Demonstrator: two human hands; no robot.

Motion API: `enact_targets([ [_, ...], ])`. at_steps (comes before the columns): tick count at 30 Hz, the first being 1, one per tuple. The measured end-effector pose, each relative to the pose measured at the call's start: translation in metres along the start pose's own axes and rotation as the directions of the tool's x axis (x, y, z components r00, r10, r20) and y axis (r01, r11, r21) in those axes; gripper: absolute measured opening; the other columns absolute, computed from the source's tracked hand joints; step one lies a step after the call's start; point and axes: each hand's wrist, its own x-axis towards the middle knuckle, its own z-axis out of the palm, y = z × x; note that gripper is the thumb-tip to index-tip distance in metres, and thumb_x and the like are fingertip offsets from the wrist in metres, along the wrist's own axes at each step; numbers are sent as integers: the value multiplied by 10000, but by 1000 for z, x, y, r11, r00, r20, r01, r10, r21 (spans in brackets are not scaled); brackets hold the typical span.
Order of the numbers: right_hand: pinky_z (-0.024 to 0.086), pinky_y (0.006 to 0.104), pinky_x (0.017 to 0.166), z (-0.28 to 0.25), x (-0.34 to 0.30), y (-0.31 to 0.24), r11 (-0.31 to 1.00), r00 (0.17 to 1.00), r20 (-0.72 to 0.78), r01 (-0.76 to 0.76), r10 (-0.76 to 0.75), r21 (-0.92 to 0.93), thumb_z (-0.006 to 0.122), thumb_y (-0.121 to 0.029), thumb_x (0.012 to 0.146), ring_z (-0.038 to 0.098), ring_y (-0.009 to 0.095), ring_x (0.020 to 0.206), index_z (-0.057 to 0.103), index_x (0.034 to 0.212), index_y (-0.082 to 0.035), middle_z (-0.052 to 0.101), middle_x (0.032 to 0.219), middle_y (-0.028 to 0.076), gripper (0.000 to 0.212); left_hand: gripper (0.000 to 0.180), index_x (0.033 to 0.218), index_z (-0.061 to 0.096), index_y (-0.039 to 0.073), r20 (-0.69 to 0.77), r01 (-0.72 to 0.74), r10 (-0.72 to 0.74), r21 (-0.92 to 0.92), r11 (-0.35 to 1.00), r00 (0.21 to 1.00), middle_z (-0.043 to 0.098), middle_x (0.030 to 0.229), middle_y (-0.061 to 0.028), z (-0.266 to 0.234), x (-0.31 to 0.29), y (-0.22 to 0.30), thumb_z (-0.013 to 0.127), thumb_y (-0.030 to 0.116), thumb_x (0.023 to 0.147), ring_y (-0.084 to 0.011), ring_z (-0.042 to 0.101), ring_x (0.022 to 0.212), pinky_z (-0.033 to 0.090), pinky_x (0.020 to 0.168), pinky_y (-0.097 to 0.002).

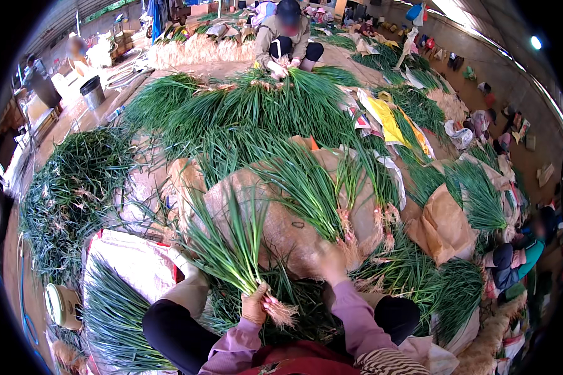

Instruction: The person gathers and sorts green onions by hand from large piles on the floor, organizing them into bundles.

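Observation:
A bunch of spring onions [247, 256] is gripped near its white, rooted ends by my left hand [254, 304], which looks covered by a tan glove. Its green leaves fan away from me and its roots hang out to the right. My right hand [333, 262] is smeared by motion, so its fingers do not show clearly. It is at the root end of a larger spring onion pile [309, 187], which lies on a brown mat [288, 234]. Smaller spring onion bunches lie just right of that pile, roots toward me.
Loose green leaves [75, 194] are heaped on the left, above a white sack [134, 259] and a lidded bucket [63, 306]. Brown paper [441, 225] lies on the right. Across from me a person [284, 37] crouches behind a long spring onion row [244, 106]. Other people sit along the right.

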Motion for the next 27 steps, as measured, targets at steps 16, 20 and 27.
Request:
enact_targets([
  [16,481,286,546,-49,70,-21,490,903,430,-372,-6,788,632,-136,839,582,196,625,593,959,45,564,699,88,220,357,1077,503,42,218,62,-39,-98,993,975,623,914,-120,-2,10,24,621,-50,753,-200,617,654,522,533,-292],
  [20,471,297,570,3,82,75,823,958,260,-242,120,514,637,-138,834,578,196,625,617,990,34,624,788,102,234,319,1076,520,40,207,112,-105,-23,993,973,617,789,-89,-8,13,16,626,1,778,-178,604,579,477,470,-251],
  [27,474,284,711,-16,37,68,968,954,-168,-237,248,82,568,-50,822,606,194,755,615,990,48,653,813,117,200,221,966,568,8,57,73,-82,139,988,995,587,627,-67,-10,4,22,668,77,782,-152,581,462,436,401,-213],
])
